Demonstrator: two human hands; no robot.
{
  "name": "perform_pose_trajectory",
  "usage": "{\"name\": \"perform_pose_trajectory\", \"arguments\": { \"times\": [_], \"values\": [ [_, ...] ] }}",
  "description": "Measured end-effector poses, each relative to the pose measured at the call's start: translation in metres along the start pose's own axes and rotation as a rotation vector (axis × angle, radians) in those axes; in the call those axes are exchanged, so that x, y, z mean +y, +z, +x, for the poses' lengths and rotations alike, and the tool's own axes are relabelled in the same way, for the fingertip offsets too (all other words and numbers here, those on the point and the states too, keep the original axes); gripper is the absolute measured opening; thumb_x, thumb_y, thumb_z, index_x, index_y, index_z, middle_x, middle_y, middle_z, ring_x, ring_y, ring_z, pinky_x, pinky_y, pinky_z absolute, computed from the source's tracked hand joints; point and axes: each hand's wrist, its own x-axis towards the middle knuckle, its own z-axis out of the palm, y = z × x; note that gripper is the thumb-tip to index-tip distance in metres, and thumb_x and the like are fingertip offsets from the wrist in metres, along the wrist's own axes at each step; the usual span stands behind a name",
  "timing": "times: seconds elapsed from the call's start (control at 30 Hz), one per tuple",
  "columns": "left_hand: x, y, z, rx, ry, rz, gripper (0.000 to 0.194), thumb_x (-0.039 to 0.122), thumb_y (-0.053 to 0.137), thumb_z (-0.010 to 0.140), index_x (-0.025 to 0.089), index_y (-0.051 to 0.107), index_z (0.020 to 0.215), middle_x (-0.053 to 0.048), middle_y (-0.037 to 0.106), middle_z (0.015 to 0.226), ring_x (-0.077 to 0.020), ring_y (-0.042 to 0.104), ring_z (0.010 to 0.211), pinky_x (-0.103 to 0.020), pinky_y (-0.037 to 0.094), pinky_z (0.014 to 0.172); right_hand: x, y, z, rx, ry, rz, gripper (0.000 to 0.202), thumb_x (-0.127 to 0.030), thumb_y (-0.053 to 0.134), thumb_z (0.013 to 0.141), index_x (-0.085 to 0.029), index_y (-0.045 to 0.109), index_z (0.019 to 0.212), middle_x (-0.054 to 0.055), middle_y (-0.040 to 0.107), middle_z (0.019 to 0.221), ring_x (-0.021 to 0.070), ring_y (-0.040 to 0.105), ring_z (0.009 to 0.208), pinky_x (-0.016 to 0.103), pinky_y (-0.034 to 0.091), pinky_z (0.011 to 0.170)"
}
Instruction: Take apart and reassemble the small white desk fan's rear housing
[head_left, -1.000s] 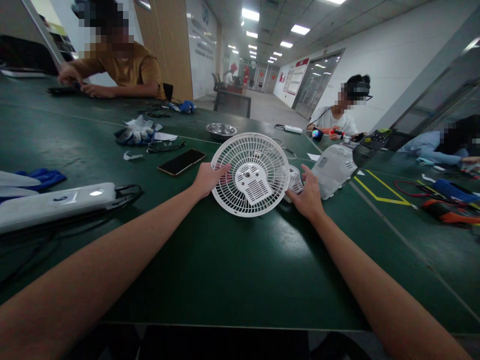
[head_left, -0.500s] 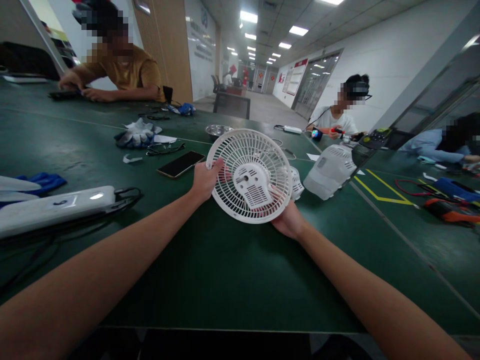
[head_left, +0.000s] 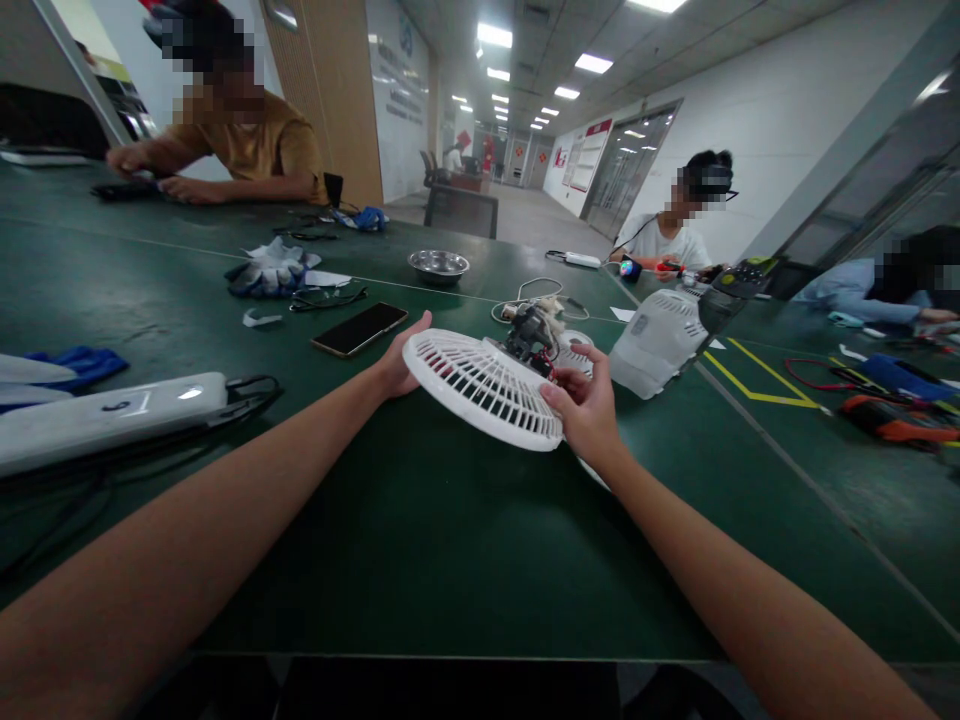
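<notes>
A white fan grille (head_left: 480, 385) is tilted above the table, with a dark motor (head_left: 529, 335) and red wires showing on its far side. My left hand (head_left: 401, 362) grips its left rim, thumb pointing up and fingers mostly hidden behind. My right hand (head_left: 596, 405) is closed at the right side, thumb on the grille's edge and fingertips close to the motor wires. Whether those fingers also pinch a wire, I cannot tell. Part of a white curved piece (head_left: 596, 475) shows under my right wrist. A white cable (head_left: 536, 290) lies behind the motor.
On the green table (head_left: 450, 560) are a phone (head_left: 360, 329), a metal bowl (head_left: 439, 266), gloves (head_left: 271, 270) and a long white device (head_left: 112, 420) at left. A translucent white container (head_left: 656, 345) stands at right, near an orange-black tool (head_left: 900, 425). Several people sit around.
The grille has tipped from facing me to nearly flat, exposing the motor on its far side. My right hand has moved from underneath to its right edge. The bowl is now uncovered.
</notes>
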Motion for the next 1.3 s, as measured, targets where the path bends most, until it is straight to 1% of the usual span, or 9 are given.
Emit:
{"name": "perform_pose_trajectory", "arguments": {
  "times": [0.3, 0.6, 0.67, 0.8, 0.9, 1.07, 1.13, 1.2, 1.3],
  "values": [
    [0.004, -0.002, -0.006, -0.131, -0.19, -0.05, 0.035, 0.035, 0.055, 0.102, 0.008, 0.075, 0.112, -0.019, 0.081, 0.095, -0.0287, 0.08, 0.083, -0.041, 0.065, 0.084, 0.012, -0.005, 0.002, -0.084, -0.151, -0.3, 0.074, -0.056, 0.091, 0.07, -0.031, 0.046, 0.123, 0.004, 0.069, 0.11, 0.0249, 0.069, 0.097, 0.044, 0.06, 0.086],
    [0.001, 0.006, -0.002, -0.021, -0.171, -0.014, 0.017, 0.014, 0.061, 0.099, 0.009, 0.077, 0.102, -0.018, 0.081, 0.098, -0.0228, 0.08, 0.078, -0.035, 0.067, 0.08, 0.007, -0.014, 0.006, -0.201, -0.218, -0.429, 0.065, -0.057, 0.086, 0.077, -0.029, 0.052, 0.125, 0.008, 0.067, 0.116, 0.0273, 0.067, 0.098, 0.047, 0.059, 0.086],
    [0.001, 0.007, -0.003, -0.009, -0.151, 0.002, 0.015, 0.012, 0.063, 0.097, 0.009, 0.077, 0.1, -0.018, 0.081, 0.097, -0.0228, 0.08, 0.076, -0.035, 0.067, 0.077, 0.004, -0.021, 0.01, -0.148, -0.266, -0.445, 0.052, -0.053, 0.077, 0.086, -0.029, 0.054, 0.125, 0.008, 0.067, 0.115, 0.0266, 0.066, 0.099, 0.047, 0.059, 0.088],
    [0.002, 0.01, -0.005, 0.027, -0.162, 0.021, 0.014, 0.013, 0.064, 0.098, 0.008, 0.077, 0.095, -0.018, 0.081, 0.095, -0.0225, 0.079, 0.074, -0.033, 0.067, 0.073, 0.01, -0.044, 0.025, 0.186, -0.32, -0.557, 0.046, -0.046, 0.07, 0.087, -0.026, 0.056, 0.127, 0.011, 0.065, 0.119, 0.028, 0.063, 0.102, 0.049, 0.057, 0.09],
    [0.003, 0.012, -0.006, 0.047, -0.176, 0.02, 0.018, 0.014, 0.062, 0.1, 0.008, 0.077, 0.092, -0.018, 0.081, 0.093, -0.0208, 0.079, 0.072, -0.032, 0.067, 0.073, 0.026, -0.062, 0.036, 0.268, -0.268, -0.681, 0.067, -0.046, 0.076, 0.08, -0.022, 0.055, 0.139, 0.015, 0.063, 0.13, 0.0326, 0.062, 0.113, 0.055, 0.054, 0.099],
    [0.003, 0.014, -0.007, 0.084, -0.173, 0.042, 0.016, 0.017, 0.067, 0.099, 0.01, 0.078, 0.09, -0.017, 0.081, 0.089, -0.0207, 0.078, 0.069, -0.034, 0.066, 0.072, 0.047, -0.075, 0.044, 0.081, -0.053, -0.717, 0.093, -0.051, 0.086, 0.067, -0.019, 0.051, 0.148, 0.017, 0.07, 0.123, 0.0387, 0.067, 0.113, 0.061, 0.052, 0.103],
    [0.003, 0.013, -0.006, 0.072, -0.173, 0.047, 0.016, 0.017, 0.067, 0.099, 0.011, 0.078, 0.09, -0.017, 0.081, 0.09, -0.0214, 0.079, 0.07, -0.035, 0.067, 0.072, 0.049, -0.073, 0.045, 0.073, 0.003, -0.71, 0.096, -0.053, 0.088, 0.063, -0.018, 0.053, 0.146, 0.015, 0.073, 0.115, 0.0379, 0.07, 0.105, 0.062, 0.053, 0.1],
    [0.002, 0.012, -0.005, 0.056, -0.172, 0.046, 0.016, 0.017, 0.067, 0.099, 0.011, 0.079, 0.091, -0.017, 0.081, 0.09, -0.0216, 0.079, 0.071, -0.034, 0.067, 0.072, 0.048, -0.069, 0.047, 0.149, 0.057, -0.627, 0.096, -0.057, 0.089, 0.062, -0.017, 0.054, 0.142, 0.011, 0.074, 0.104, 0.034, 0.071, 0.091, 0.059, 0.057, 0.093],
    [0.001, 0.009, -0.003, 0.037, -0.181, 0.043, 0.015, 0.017, 0.067, 0.099, 0.01, 0.078, 0.092, -0.017, 0.082, 0.091, -0.0213, 0.079, 0.072, -0.032, 0.067, 0.07, 0.04, -0.055, 0.046, 0.219, 0.094, -0.269, 0.082, -0.068, 0.074, 0.077, -0.023, 0.049, 0.141, 0.008, 0.073, 0.106, 0.0283, 0.071, 0.085, 0.049, 0.063, 0.076]
  ]
}}
